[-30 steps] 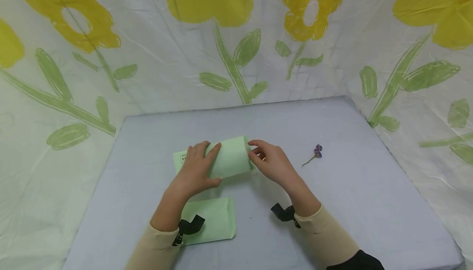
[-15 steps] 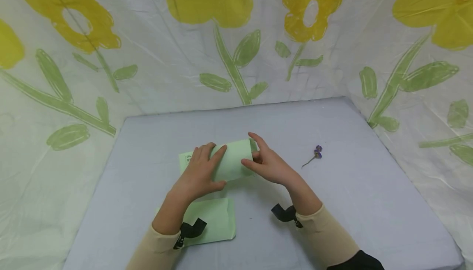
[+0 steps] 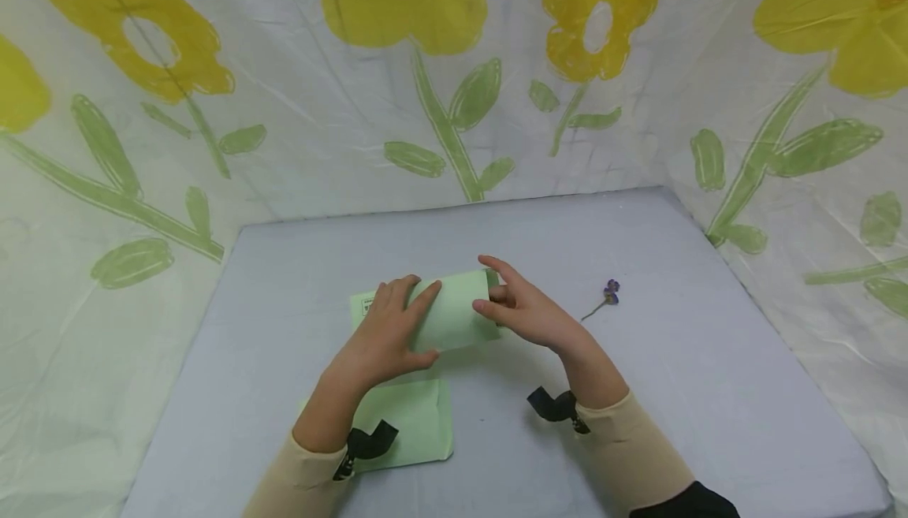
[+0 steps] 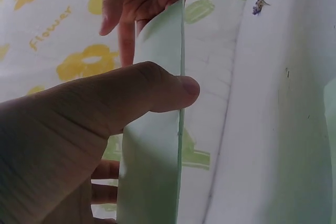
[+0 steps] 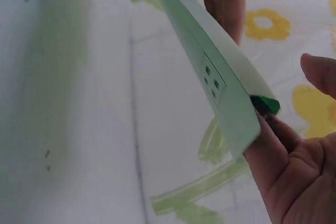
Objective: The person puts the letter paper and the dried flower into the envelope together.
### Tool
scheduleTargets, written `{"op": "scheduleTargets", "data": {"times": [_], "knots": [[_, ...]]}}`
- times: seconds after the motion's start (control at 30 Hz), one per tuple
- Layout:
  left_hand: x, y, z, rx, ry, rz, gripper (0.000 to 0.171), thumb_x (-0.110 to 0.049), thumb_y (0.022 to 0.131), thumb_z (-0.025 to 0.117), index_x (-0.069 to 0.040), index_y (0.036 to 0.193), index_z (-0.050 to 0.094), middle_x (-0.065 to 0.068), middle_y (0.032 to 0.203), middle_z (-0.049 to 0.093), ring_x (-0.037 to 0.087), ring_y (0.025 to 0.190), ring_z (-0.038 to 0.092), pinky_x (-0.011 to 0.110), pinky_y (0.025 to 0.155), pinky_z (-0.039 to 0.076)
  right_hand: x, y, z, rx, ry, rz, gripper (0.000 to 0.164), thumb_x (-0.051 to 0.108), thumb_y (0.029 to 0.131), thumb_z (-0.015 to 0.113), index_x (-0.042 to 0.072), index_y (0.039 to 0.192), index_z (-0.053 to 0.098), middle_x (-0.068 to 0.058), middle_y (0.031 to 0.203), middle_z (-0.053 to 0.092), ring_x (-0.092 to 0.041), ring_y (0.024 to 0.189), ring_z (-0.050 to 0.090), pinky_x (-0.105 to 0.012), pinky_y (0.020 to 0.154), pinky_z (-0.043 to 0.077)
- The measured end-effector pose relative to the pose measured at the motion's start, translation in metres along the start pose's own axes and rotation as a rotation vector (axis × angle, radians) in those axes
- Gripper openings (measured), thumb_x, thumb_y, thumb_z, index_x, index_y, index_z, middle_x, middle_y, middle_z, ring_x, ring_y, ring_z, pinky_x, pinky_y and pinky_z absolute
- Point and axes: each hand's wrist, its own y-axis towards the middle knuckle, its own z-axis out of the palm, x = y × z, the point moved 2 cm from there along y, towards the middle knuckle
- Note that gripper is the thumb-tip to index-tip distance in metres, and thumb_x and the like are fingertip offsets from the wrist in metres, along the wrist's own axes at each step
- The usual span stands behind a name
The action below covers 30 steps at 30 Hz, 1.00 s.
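A pale green paper envelope (image 3: pixel 454 313) is held up over the table in the head view. My left hand (image 3: pixel 388 329) grips it, thumb on the near edge and fingers across the upper face and far edge. At the envelope's right end, my right hand (image 3: pixel 532 305) has its fingers spread around the opening. In the right wrist view a finger reaches into the dark green mouth (image 5: pixel 266 103), while the thumb stands off from the paper. A small printed box (image 5: pixel 212 80) marks the envelope's underside. How deep the finger goes is hidden.
A second green envelope (image 3: pixel 407 423) lies on the table, partly under my left forearm. To the right lies a small purple dried flower (image 3: pixel 606 297). A flower-printed sheet (image 3: pixel 340 108) hangs along the pale table's (image 3: pixel 681 392) far and side edges.
The envelope and left hand have shifted slightly right. My right hand's fingers, curled at the envelope's end a second ago, have extended and spread around its opening.
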Motion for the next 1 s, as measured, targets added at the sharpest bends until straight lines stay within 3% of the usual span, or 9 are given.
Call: {"op": "scheduleTargets", "data": {"times": [0.2,0.37,0.53,0.7,0.77,0.9,1.0], "knots": [[0.006,-0.002,-0.003,0.023,0.009,-0.031,0.096,-0.040,0.073,0.086,-0.009,0.152,0.042,0.024,0.145,0.036,0.042,0.134,0.034,0.066,0.112,0.021,-0.005,-0.007,-0.034,-0.187,-0.130,0.032,0.066,0.022,0.103,0.058,0.016,0.159,0.023,-0.011,0.125,0.065,-0.028,0.110,0.065,-0.048,0.095,0.050],[0.010,-0.004,-0.006,0.037,0.003,-0.044,0.089,-0.039,0.075,0.084,-0.014,0.152,0.045,0.023,0.145,0.036,0.042,0.134,0.032,0.065,0.113,0.018,-0.019,-0.018,-0.064,-0.272,-0.396,0.194,0.065,0.031,0.103,0.056,0.011,0.158,0.026,-0.017,0.142,0.052,-0.037,0.128,0.052,-0.056,0.099,0.045],[0.012,-0.005,-0.010,0.051,0.011,-0.051,0.078,-0.039,0.078,0.081,-0.024,0.149,0.052,0.023,0.146,0.034,0.041,0.135,0.031,0.063,0.115,0.015,-0.036,-0.028,-0.084,-0.268,-0.619,0.371,0.064,0.031,0.103,0.051,-0.004,0.153,0.031,-0.033,0.152,0.030,-0.051,0.136,0.035,-0.065,0.105,0.034],[0.013,-0.006,-0.012,0.041,0.017,-0.049,0.075,-0.039,0.078,0.081,-0.024,0.147,0.054,0.024,0.146,0.035,0.041,0.134,0.032,0.064,0.114,0.016,-0.054,-0.035,-0.097,-0.262,-0.699,0.514,0.062,0.023,0.100,0.049,-0.012,0.148,0.033,-0.040,0.154,0.015,-0.058,0.140,0.018,-0.069,0.108,0.024],[0.013,-0.006,-0.013,0.033,0.016,-0.048,0.076,-0.039,0.077,0.082,-0.023,0.146,0.055,0.025,0.145,0.035,0.042,0.134,0.032,0.065,0.114,0.016,-0.061,-0.037,-0.101,-0.249,-0.707,0.568,0.060,0.021,0.099,0.047,-0.013,0.147,0.034,-0.041,0.153,0.013,-0.059,0.140,0.018,-0.069,0.108,0.025],[0.014,-0.007,-0.014,0.028,0.015,-0.055,0.076,-0.038,0.077,0.082,-0.022,0.146,0.055,0.026,0.145,0.035,0.043,0.135,0.032,0.066,0.113,0.016,-0.070,-0.039,-0.105,-0.184,-0.717,0.633,0.056,0.017,0.097,0.044,-0.016,0.141,0.041,-0.042,0.148,0.026,-0.057,0.134,0.032,-0.066,0.105,0.034],[0.016,-0.007,-0.015,0.028,0.018,-0.060,0.076,-0.039,0.078,0.081,-0.022,0.147,0.054,0.026,0.146,0.035,0.044,0.135,0.031,0.066,0.113,0.015,-0.072,-0.038,-0.105,-0.169,-0.718,0.635,0.049,0.014,0.097,0.044,-0.018,0.134,0.049,-0.040,0.139,0.042,-0.054,0.126,0.045,-0.061,0.099,0.042]]}}
